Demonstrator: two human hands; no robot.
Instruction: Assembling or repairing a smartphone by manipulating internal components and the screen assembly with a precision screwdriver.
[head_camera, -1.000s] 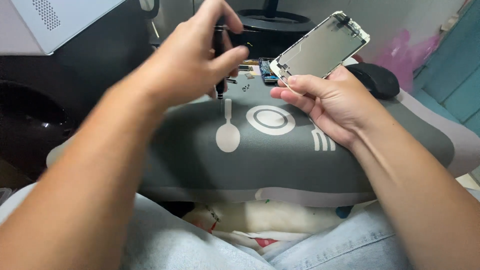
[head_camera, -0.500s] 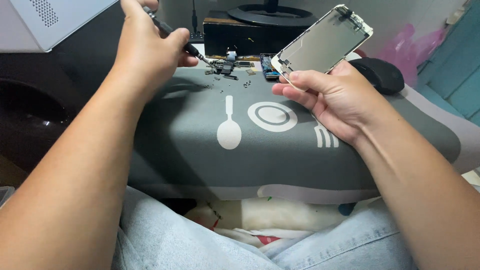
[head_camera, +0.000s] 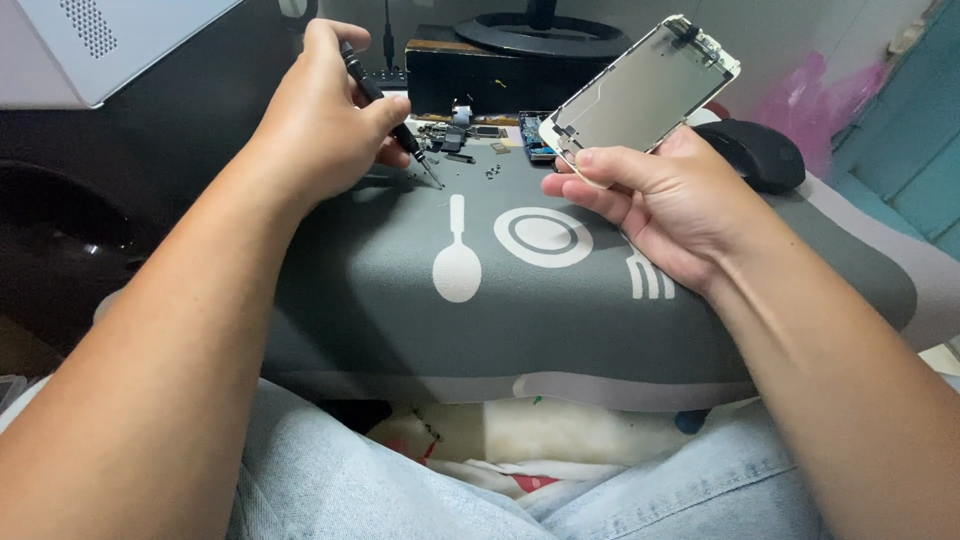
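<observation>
My left hand (head_camera: 325, 125) grips a thin black screwdriver (head_camera: 392, 112), its tip touching down on the grey mat (head_camera: 420, 320) near several tiny screws and small phone parts (head_camera: 460, 138). My right hand (head_camera: 660, 200) holds a white phone screen assembly (head_camera: 645, 85) tilted up above the mat, back side facing me, pinched at its lower end between thumb and fingers.
A black computer mouse (head_camera: 755, 152) lies behind my right hand. A black box with a monitor stand (head_camera: 500, 55) sits at the back. A white perforated case (head_camera: 110, 40) is at the top left. My jeans-covered legs are under the mat.
My left hand has lowered from mid-air and brought the screwdriver tip down to the mat by the small parts. The right hand kept the screen assembly nearly still.
</observation>
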